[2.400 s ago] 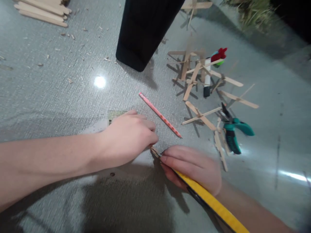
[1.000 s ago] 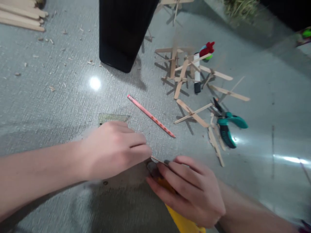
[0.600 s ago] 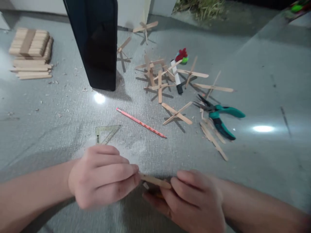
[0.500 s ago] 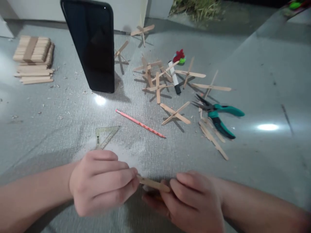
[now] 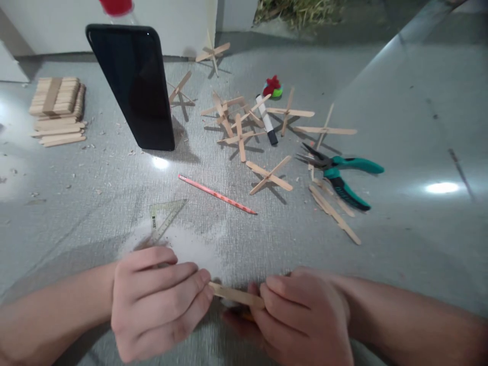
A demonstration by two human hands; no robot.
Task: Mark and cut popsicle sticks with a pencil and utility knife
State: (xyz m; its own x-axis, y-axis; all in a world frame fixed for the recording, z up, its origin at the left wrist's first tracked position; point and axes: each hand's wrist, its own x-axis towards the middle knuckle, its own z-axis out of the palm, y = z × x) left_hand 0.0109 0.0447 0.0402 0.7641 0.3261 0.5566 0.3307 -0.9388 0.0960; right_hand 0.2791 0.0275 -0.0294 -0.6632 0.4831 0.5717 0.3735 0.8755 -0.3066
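My left hand (image 5: 162, 305) is closed, pinching one end of a wooden craft stick (image 5: 238, 296) between thumb and fingers. The stick points right, and its far end lies against the curled fingers of my right hand (image 5: 301, 317). My right hand is closed too, around a mostly hidden tool with a yellow-orange part (image 5: 247, 315) under the stick. What kind of tool it is does not show. Just beyond my left hand lies a clear set square (image 5: 165, 218) on pale dust. A pink pencil (image 5: 217, 194) lies farther out.
Crossed craft sticks (image 5: 269, 176) stand across the floor (image 5: 400, 244), with a white marker (image 5: 267, 119) among them. Teal-handled pliers (image 5: 335, 170) lie open at right, near loose sticks (image 5: 335, 213). A black phone (image 5: 133, 89) stands upright. Stick bundles (image 5: 57, 96) lie at far left.
The view has shifted slightly, and a red-capped bottle now shows behind the phone. Both hands keep their hold, with the stick between them a little lower and farther left.
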